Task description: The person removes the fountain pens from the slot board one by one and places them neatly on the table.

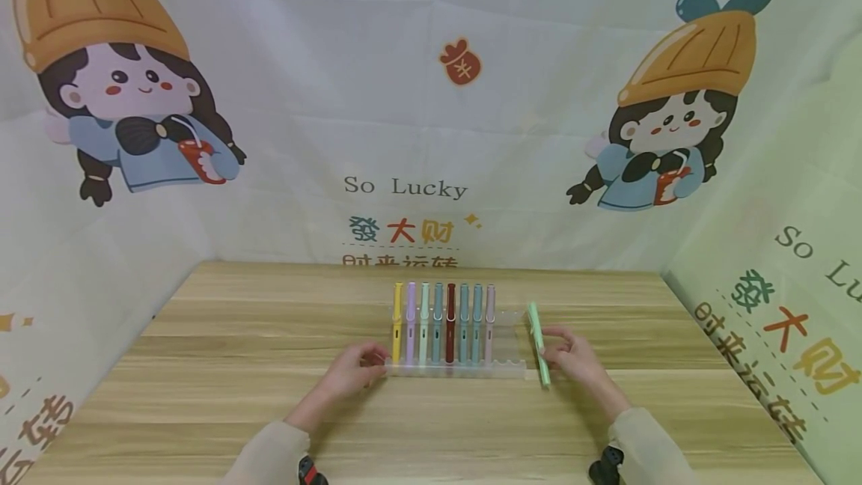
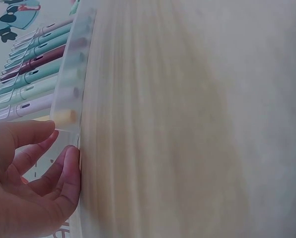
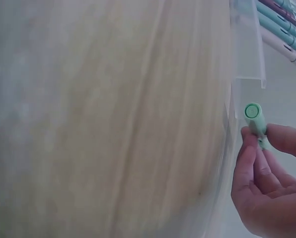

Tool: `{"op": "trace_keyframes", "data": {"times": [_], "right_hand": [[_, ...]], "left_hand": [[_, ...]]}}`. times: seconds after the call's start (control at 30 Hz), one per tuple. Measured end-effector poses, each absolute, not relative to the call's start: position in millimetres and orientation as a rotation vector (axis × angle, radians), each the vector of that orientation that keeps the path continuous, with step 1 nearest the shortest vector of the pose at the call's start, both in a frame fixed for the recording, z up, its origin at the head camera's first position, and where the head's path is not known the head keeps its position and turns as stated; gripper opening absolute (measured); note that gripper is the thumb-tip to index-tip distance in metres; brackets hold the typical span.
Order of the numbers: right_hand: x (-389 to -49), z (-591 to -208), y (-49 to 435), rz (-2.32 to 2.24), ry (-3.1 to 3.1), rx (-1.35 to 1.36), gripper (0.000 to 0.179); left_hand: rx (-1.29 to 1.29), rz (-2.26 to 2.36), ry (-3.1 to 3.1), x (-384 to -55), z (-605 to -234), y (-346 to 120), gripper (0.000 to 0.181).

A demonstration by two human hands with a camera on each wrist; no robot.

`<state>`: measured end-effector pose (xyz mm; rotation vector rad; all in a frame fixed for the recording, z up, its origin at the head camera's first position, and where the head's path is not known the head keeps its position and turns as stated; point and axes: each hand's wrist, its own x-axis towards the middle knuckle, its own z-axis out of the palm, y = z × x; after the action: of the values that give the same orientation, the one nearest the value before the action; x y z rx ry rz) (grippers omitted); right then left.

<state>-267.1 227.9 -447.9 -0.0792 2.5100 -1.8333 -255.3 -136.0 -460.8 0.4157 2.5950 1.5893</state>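
Note:
A clear pen rack (image 1: pixel 458 370) lies on the table with several capped pens side by side: yellow (image 1: pixel 396 331), lilac (image 1: pixel 411 331), pale mint, teal, dark red (image 1: pixel 450 328) and pink (image 1: pixel 490 328). At its left end my left hand (image 1: pixel 357 367) holds the corner between thumb and curled fingers; the left wrist view shows the thumb on the clear edge (image 2: pixel 71 74). Just beyond the rack's right end, my right hand (image 1: pixel 572 354) pinches a light green pen (image 1: pixel 536 339). The pen's round end (image 3: pixel 253 111) faces the right wrist camera, apart from the rack.
The wood-grain table (image 1: pixel 431 432) stretches out in front of the rack and to both sides. Behind it hangs a printed cloth backdrop (image 1: pixel 404 96) with cartoon figures, and more cloth (image 1: pixel 808 245) closes off the right side.

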Motion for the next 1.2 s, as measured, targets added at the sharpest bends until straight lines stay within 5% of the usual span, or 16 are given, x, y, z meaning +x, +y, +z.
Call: {"op": "trace_keyframes", "data": {"times": [1.2], "right_hand": [[-269, -444, 219, -1.402, 2.775, -0.072, 0.037]], "left_hand": [[0.407, 1.593, 2.581, -253, -457, -135, 0.016]]}}
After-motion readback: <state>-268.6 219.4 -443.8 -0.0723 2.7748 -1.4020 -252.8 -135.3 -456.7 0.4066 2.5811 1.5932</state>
